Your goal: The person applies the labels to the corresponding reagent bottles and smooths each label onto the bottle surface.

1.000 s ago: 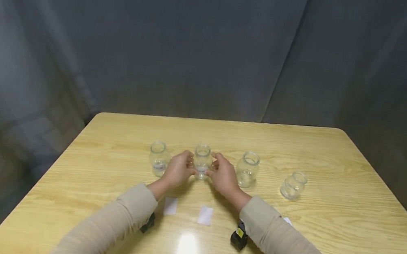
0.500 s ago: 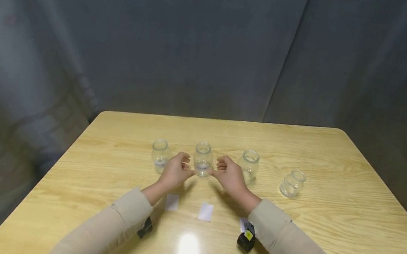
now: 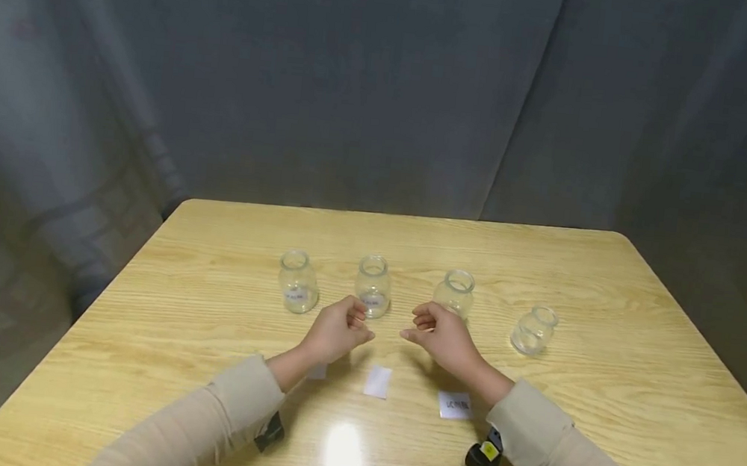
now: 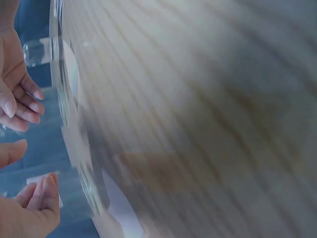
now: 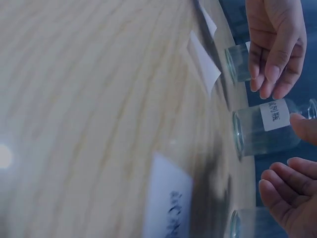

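Middle jar (image 3: 374, 281), clear glass w/ a handwritten label (image 5: 275, 115), stands upright on the wood table (image 3: 232, 369), long axis vertical, mouth up. It lies just beyond the fingertips, on the far side of the gap btwn the two hands and nearer the L hand (image 3: 335, 328); the R hand (image 3: 446, 340) is farther off to its side. Both hands are released: fingers loosely bent, thumbs apart from them, nothing held. Whether any L fingertip brushes the glass I can't tell. Either side, in approx. one row: L jar (image 3: 297, 289), also labelled, and R jar (image 3: 454, 289), its lower part behind the R hand, so any label there can't be made out. Farther R, a 4th jar (image 3: 534, 331). Nearer the person: blank-looking middle slip (image 3: 377, 382), R slip (image 3: 454, 405) w/ writing too small to read, and L slip (image 3: 317, 371), mostly hidden by the L arm. Wrist views are tilted sideways, w/ hands cut off at the edges; L one is blurry. Backdrop: dark grey curtain (image 3: 359, 97).
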Demonstrator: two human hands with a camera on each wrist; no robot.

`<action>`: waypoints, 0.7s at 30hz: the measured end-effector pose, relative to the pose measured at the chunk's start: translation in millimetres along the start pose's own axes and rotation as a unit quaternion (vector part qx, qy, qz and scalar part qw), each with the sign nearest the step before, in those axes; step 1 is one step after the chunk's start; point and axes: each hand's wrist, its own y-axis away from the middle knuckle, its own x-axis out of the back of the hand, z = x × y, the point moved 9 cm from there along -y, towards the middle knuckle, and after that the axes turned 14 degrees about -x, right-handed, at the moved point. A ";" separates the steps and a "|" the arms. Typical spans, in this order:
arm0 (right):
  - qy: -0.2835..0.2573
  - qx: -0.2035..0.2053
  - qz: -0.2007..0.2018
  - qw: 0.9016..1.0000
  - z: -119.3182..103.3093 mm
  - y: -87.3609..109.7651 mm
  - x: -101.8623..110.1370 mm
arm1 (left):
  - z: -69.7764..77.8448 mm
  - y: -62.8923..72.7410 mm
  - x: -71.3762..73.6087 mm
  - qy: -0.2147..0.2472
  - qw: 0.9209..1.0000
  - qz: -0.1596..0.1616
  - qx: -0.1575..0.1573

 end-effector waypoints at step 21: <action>0.039 -0.034 -0.052 0.997 35.8 31.2 14.7 | 18.8 -0.8 -59.7 0.044 0.993 -0.106 0.021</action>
